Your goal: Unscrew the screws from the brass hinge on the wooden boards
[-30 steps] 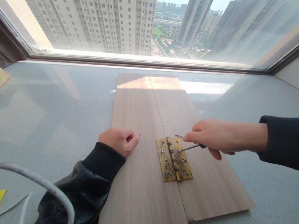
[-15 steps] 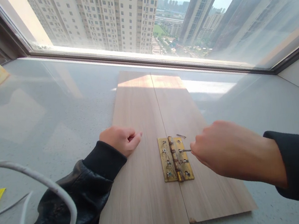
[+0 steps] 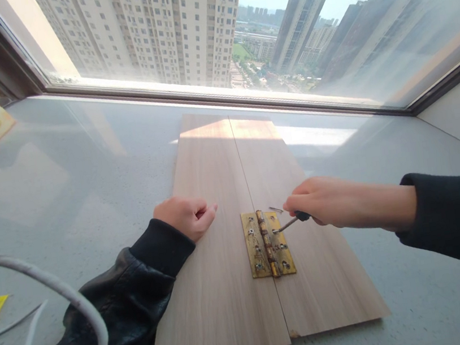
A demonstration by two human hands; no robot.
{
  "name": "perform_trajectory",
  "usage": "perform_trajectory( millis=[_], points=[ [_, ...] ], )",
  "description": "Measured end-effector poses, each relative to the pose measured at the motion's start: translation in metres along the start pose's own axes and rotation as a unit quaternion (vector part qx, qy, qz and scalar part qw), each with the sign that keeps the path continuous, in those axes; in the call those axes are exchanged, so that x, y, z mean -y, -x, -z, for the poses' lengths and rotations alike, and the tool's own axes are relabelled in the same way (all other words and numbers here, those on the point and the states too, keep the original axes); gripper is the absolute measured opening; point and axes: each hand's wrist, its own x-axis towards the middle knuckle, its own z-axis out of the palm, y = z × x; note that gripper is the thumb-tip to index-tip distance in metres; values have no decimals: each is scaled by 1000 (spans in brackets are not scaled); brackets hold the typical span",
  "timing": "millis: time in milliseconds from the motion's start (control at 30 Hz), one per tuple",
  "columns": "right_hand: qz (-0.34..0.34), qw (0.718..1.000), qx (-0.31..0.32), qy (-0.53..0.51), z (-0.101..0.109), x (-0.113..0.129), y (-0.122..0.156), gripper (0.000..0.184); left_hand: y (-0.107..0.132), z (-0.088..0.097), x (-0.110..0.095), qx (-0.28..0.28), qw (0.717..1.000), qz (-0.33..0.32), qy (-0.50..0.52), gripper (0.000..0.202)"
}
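Hinge: brass, lying flat over the seam between two boards on the counter, near their front edge. White cable arcs at far left. Left hand is loosely clenched, grasping nothing, and rests on the left board. Screwdriver tip meets the hinge's right leaf. A loose screw lies just beyond on the right board. Right hand grips the screwdriver handle.

Screwdriver handle mostly inside right hand
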Motion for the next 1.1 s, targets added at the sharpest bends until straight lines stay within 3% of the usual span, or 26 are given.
perform_trajectory(
  millis=[167,300,400,500,700,800,867,967,1033,1100],
  points=[
    [-111,992,61,-8,2,-6,-1,53,0,0,-1,3,1000,3,-1,47],
    [-93,994,60,19,-1,-6,6,50,0,0,-2,1,1000,-2,-7,47],
    [-12,994,-23,102,-9,-11,11,46,0,0,-2,-1,1000,-2,-13,47],
    [83,967,-91,223,-18,-22,12,46,1,-1,-2,-9,1000,-5,-18,47],
    [223,879,-99,410,-12,-32,6,45,0,-3,0,-10,999,-8,-30,47],
    [280,843,-89,451,-5,-28,5,42,-1,-4,1,-6,1000,-7,-29,47],
    [246,867,-99,422,-5,-22,8,44,-1,-4,2,-3,1000,-7,-27,48],
    [114,948,-97,280,-8,-14,11,47,-1,-4,2,-3,1000,-9,-24,48],
    [25,987,-45,151,-9,-11,10,46,-1,-4,1,-5,1000,-8,-22,48],
    [-35,998,25,54,-8,-11,6,43,0,-3,1,-7,1000,-6,-18,47]
  ],
)
